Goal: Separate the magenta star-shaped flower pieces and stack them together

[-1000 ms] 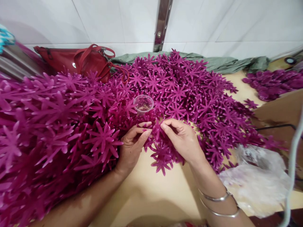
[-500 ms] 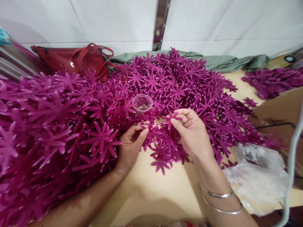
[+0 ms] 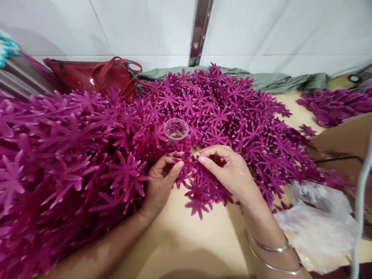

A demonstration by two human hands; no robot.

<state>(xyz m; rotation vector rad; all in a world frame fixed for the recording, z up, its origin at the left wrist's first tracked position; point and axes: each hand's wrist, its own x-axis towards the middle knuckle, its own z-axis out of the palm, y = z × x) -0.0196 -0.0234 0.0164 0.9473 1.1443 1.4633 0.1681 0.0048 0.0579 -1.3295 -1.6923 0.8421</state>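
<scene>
My left hand (image 3: 161, 176) is closed, thumb against the forefinger, on a magenta artificial flower piece (image 3: 176, 159) with finger-like petals. Just to its right, my right hand (image 3: 228, 166) has thumb and forefinger brought together in a pinch; whatever lies between those tips is too small to make out. Beneath and between both hands lies a small cluster of the same flower pieces (image 3: 199, 197). A clear round plastic tub (image 3: 176, 130) with small bits inside stands behind the hands, among the flowers.
Heaped flower pieces (image 3: 72, 135) cover the left and back of the pale table (image 3: 186, 240). A red handbag (image 3: 78, 75) sits against the tiled wall. At the right are a crumpled clear plastic bag (image 3: 316, 224), a cardboard box (image 3: 343, 143) and a white cable (image 3: 360, 193).
My right hand has moved slightly left and down, towards my left hand. The flower piece held in its fingers earlier no longer shows there. My left hand keeps its grip.
</scene>
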